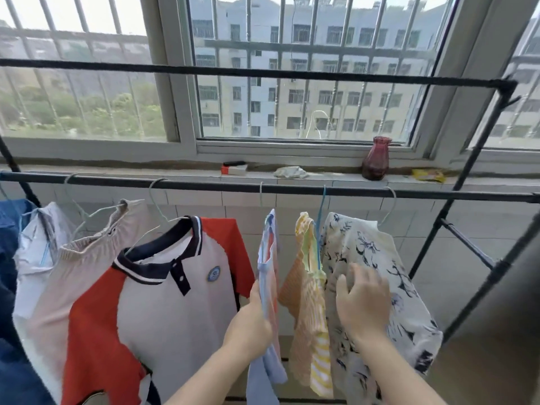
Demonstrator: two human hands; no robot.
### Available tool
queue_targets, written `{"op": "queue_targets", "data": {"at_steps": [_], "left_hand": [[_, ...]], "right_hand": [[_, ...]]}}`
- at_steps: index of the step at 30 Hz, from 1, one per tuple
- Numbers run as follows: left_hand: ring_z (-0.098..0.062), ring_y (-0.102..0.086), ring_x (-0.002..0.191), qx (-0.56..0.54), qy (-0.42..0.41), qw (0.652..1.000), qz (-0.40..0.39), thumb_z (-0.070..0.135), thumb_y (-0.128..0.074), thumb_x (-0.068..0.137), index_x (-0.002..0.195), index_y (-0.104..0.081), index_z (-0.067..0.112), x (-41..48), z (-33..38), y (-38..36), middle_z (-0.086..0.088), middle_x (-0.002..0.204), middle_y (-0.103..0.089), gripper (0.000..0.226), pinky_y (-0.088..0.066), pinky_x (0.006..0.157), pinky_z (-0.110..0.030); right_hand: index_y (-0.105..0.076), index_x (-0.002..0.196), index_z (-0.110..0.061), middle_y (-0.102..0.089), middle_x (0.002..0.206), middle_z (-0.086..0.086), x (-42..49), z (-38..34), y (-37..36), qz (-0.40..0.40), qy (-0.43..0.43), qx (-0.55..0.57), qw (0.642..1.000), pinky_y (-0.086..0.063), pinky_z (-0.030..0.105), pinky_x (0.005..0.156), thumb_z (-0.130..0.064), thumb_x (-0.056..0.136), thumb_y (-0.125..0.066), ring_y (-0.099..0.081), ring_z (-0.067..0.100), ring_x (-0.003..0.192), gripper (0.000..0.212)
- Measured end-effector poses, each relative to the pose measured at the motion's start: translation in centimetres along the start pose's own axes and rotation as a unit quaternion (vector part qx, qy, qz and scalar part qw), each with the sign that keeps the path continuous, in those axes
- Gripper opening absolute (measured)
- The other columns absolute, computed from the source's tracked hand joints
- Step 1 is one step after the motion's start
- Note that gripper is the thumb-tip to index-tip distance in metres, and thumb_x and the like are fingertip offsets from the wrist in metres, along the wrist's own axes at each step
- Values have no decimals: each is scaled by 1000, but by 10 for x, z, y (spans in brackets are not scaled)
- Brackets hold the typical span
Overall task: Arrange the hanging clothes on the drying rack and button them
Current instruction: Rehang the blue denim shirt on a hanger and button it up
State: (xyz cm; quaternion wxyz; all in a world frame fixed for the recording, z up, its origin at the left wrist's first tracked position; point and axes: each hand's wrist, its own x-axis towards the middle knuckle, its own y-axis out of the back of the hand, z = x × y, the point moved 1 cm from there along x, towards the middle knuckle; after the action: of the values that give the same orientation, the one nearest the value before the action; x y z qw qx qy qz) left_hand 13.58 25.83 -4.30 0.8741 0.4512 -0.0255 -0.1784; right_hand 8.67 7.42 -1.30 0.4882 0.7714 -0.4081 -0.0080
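Observation:
Several garments hang on wire hangers from the black rail of the drying rack (204,185). A white and red polo shirt (163,311) with a navy collar hangs left of centre, its placket unbuttoned. My left hand (251,320) grips the edge of a pale blue and orange garment (270,264) hanging edge-on. To its right hangs a yellow and orange striped garment (309,305). My right hand (362,302) lies flat, fingers spread, on a white shirt with dark floral print (377,258) at the right end.
A beige ribbed garment (84,258), a light grey shirt (38,244) and blue fabric (8,229) hang at the left. Behind the rack a tiled windowsill holds a dark red vase (376,159), a crumpled cloth (290,172) and a small box (233,169). The rack's side frame (467,235) stands at the right.

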Motion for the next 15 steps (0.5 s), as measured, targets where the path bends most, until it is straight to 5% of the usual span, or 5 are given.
{"op": "queue_targets", "data": {"at_steps": [4, 7, 10, 13, 15], "left_hand": [[-20, -46, 124, -61, -40, 994, 82, 9, -44, 90, 149, 2, 26, 4, -5, 2, -2, 146, -36, 76, -40, 90, -25], [-18, -13, 143, 3, -54, 992, 113, 7, -43, 88, 149, 4, 25, 3, -1, 1, -1, 157, -2, 79, -24, 109, -27], [-25, 16, 143, 199, -84, 963, 161, 27, -46, 92, 149, 2, 21, -5, 6, -5, -8, 156, 15, 75, 9, 115, -41], [-21, 3, 145, 181, -144, 958, 171, 42, -43, 93, 147, -23, 23, -15, 23, -22, -1, 157, -9, 60, 11, 115, -35], [-14, -25, 140, 83, -116, 987, 77, 54, -35, 93, 147, -18, 27, -17, 38, -39, 8, 153, -26, 63, -17, 111, -28]], "right_hand": [[-27, 139, -12, -23, 146, 16, 46, 34, 30, 8, -103, -80, 991, -23, 52, 104, -22, 83, -53, -22, 32, 132, 62], [-22, 139, -9, -41, 132, 18, 67, 64, 31, -107, -165, -73, 978, -42, 43, 90, -16, 81, -51, -43, 35, 115, 65], [-47, 110, -6, -57, 102, 15, 72, 85, 22, -173, -153, -60, 971, -36, 30, 63, -16, 87, -46, -49, 28, 82, 25], [-50, 67, -11, -59, 76, 10, 73, 98, 11, -175, -70, -41, 981, -33, 31, 55, -28, 96, -36, -51, 26, 68, 37], [-43, 55, -13, -52, 62, 4, 72, 103, 10, -145, -51, -9, 988, -31, 30, 51, -35, 98, -31, -47, 21, 59, 50]]}}
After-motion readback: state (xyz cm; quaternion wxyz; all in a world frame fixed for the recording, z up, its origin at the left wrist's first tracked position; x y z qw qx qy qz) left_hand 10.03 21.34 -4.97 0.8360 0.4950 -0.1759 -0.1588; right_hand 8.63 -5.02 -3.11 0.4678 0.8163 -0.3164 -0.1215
